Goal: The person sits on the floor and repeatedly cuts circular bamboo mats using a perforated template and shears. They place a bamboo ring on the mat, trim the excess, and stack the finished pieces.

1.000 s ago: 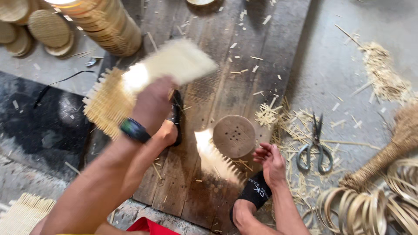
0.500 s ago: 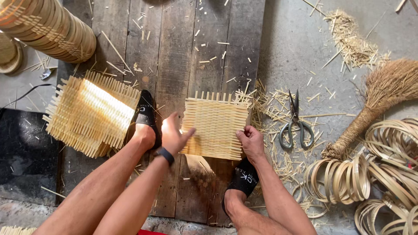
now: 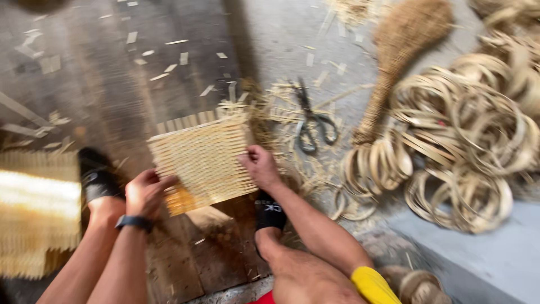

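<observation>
Plank floor, scattered with bamboo slivers | woven mat (image 3: 203, 159) now tilted, lifted off planks | left hand (image 3: 145, 192) gripping lower-left edge | right hand (image 3: 260, 166) pinching right edge | scissors (image 3: 311, 120) beside, untouched

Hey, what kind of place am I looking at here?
Probably a bamboo weaving workshop, worked on the floor. Both hands, left and right, hold a woven mat over wood planks, with scissors, split scraps and coiled hoops nearby.
</observation>
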Demonstrator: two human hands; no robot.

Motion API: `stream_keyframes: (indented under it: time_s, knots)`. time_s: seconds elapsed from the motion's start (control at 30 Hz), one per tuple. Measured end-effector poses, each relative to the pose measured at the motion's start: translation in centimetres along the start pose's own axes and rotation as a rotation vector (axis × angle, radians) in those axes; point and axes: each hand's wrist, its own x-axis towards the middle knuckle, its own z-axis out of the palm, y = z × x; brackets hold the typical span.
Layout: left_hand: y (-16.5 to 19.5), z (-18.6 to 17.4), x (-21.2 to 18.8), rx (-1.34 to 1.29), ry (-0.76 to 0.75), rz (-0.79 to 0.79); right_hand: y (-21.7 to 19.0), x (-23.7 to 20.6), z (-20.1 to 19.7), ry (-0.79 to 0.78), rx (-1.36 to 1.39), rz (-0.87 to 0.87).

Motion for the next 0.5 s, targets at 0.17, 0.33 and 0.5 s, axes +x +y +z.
stream_keyframes:
  time_s: [0.17,0.33,0.5]
  knots:
    - [-2.0,-0.2,-0.5,-0.071,0.021,-0.012,0.9,-2.8,-8.7,0.3,-0.03,-0.125]
    - [-2.6,-0.4,-0.4,-0.062,0.04,-0.036,2.8,-5.2,-27.6,1.03,-0.656,-0.119]
    - [-1.0,-0.3,-0.9,0.243,0.131,-0.015,4.5,-7.5,-36.9,0.761,-1.049,0.223]
